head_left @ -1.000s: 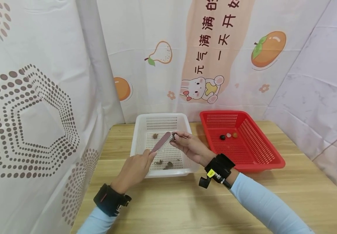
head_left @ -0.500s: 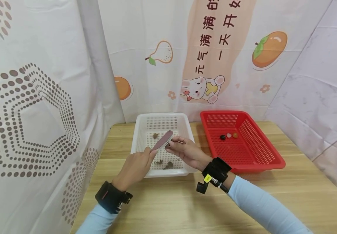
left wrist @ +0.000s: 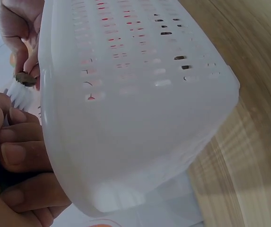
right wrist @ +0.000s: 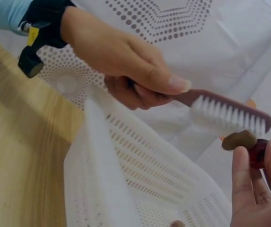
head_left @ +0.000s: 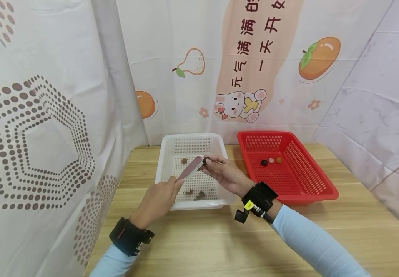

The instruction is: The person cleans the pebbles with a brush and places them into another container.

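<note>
My left hand grips the handle of a mauve brush with white bristles, held slanting over the white basket. My right hand pinches a shiny dark red stone between thumb and fingers. A brown lump of mud clings to the stone's side. In the right wrist view, the bristles come right down to this lump from above. Several brown clumps lie on the white basket's floor, one of them toward its back.
To the right stands a red basket holding a black stone, a pink stone and an orange stone. Both baskets sit on a wooden table, with a printed curtain behind.
My right hand dipped down and left under the brush half a second ago, and is now back up and to the right. The brush shifts slightly down and left from there.
</note>
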`<state>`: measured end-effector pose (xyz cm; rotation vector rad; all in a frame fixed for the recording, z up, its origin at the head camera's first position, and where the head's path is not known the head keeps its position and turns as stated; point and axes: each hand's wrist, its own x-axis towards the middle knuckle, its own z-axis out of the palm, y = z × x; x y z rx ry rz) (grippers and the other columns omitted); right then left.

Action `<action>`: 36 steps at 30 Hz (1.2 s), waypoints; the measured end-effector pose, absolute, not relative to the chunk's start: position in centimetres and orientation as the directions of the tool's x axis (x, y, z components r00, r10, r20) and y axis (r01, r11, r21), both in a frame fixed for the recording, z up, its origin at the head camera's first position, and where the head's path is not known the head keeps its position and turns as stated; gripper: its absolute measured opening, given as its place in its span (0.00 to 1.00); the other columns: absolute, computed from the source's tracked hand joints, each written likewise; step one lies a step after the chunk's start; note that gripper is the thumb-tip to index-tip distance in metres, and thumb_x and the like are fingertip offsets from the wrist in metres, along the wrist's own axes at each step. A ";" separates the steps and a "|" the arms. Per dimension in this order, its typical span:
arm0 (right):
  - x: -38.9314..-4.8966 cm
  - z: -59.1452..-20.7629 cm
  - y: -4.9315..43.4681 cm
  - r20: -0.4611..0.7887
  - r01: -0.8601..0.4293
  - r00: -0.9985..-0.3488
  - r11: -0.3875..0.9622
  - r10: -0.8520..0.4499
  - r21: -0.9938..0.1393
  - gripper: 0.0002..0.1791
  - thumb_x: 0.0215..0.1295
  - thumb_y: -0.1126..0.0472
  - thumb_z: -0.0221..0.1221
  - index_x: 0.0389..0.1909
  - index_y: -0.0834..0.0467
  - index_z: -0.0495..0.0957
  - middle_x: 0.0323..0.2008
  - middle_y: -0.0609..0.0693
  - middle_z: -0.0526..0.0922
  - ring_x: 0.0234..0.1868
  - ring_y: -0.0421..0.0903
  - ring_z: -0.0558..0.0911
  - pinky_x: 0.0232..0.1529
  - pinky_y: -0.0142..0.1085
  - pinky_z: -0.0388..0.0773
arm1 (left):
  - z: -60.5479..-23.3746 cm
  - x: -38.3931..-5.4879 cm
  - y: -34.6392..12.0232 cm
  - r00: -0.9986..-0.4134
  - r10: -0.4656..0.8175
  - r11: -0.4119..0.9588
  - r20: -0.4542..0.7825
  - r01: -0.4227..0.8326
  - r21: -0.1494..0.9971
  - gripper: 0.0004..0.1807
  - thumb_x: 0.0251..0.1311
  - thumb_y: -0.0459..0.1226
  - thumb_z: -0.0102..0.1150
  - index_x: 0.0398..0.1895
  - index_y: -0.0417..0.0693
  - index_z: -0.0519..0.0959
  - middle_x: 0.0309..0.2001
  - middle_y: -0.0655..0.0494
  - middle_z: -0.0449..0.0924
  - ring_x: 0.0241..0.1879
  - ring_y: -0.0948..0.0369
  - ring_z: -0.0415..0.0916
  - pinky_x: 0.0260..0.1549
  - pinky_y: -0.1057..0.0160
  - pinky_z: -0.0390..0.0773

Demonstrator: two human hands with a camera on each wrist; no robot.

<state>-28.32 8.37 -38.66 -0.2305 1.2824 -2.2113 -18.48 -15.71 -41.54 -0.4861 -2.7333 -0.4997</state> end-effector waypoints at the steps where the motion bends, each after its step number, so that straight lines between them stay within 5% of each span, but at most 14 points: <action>1: -28.2 -38.8 8.3 -0.129 0.382 -0.822 -0.371 -0.554 -0.846 0.10 0.78 0.71 0.52 0.44 0.59 0.82 0.47 0.54 0.85 0.47 0.45 0.86 0.57 0.37 0.78 | -41.5 -18.5 -15.7 -0.893 0.269 0.882 0.361 0.379 0.280 0.17 0.83 0.46 0.41 0.34 0.47 0.68 0.15 0.64 0.58 0.13 0.66 0.57 0.12 0.65 0.56; 9: -27.2 -39.4 7.8 -0.112 0.330 -0.790 -0.264 -0.603 -0.906 0.07 0.78 0.73 0.52 0.49 0.61 0.75 0.47 0.52 0.84 0.49 0.47 0.86 0.63 0.44 0.74 | -41.4 -18.7 -15.4 -0.893 0.271 0.883 0.358 0.379 0.276 0.18 0.83 0.47 0.41 0.33 0.48 0.68 0.16 0.62 0.61 0.14 0.64 0.60 0.13 0.63 0.59; 17: -28.5 -38.9 8.7 -0.085 0.320 -0.806 -0.310 -0.586 -0.895 0.10 0.78 0.70 0.52 0.49 0.59 0.82 0.48 0.53 0.86 0.47 0.46 0.86 0.61 0.42 0.75 | -41.8 -18.5 -15.9 -0.897 0.265 0.889 0.354 0.370 0.271 0.17 0.83 0.46 0.42 0.32 0.49 0.66 0.15 0.64 0.59 0.14 0.64 0.59 0.12 0.64 0.58; 27: -27.5 -39.5 7.8 -0.133 0.371 -0.779 -0.280 -0.612 -0.886 0.06 0.79 0.72 0.51 0.49 0.62 0.74 0.48 0.54 0.83 0.49 0.47 0.85 0.63 0.43 0.74 | -41.7 -18.6 -15.8 -0.881 0.285 0.878 0.379 0.398 0.266 0.17 0.83 0.46 0.42 0.34 0.48 0.69 0.16 0.65 0.59 0.14 0.66 0.59 0.12 0.65 0.58; 36: -28.4 -38.1 9.3 -0.164 0.367 -0.819 -0.282 -0.550 -0.886 0.06 0.77 0.67 0.57 0.46 0.61 0.82 0.46 0.55 0.86 0.46 0.47 0.87 0.60 0.42 0.77 | -41.8 -18.0 -16.6 -0.910 0.250 0.894 0.331 0.348 0.283 0.18 0.82 0.48 0.43 0.31 0.50 0.66 0.15 0.63 0.58 0.14 0.64 0.59 0.13 0.63 0.60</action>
